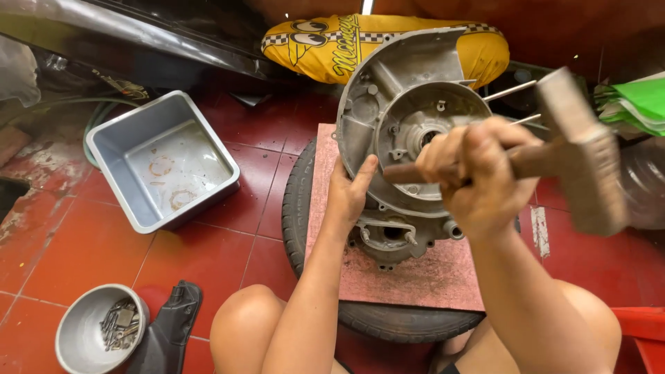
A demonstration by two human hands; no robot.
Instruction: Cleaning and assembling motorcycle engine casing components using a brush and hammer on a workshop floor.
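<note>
Head view: right hand [478,170] clenched on wooden handle of raised, blurred hammer [578,149]; left hand [350,190] pressed flat, fingers extended, against rim of grey engine casing [409,118] lying on pink board [415,273] over tyre [388,322]. Best kept braced firmly, fingers clear of centre bore, blows short and square. Grey tray [163,163] and bowl of bolts [100,329] well apart, at left.

Warm, fairly bright light is falling from above, glinting off the engine casing [409,104]. Right of the casing, the hammer [578,152] is smearing with motion blur. Left of it, the grey tray [111,149] is staying sharp, while the corners are bending and dimming.
</note>
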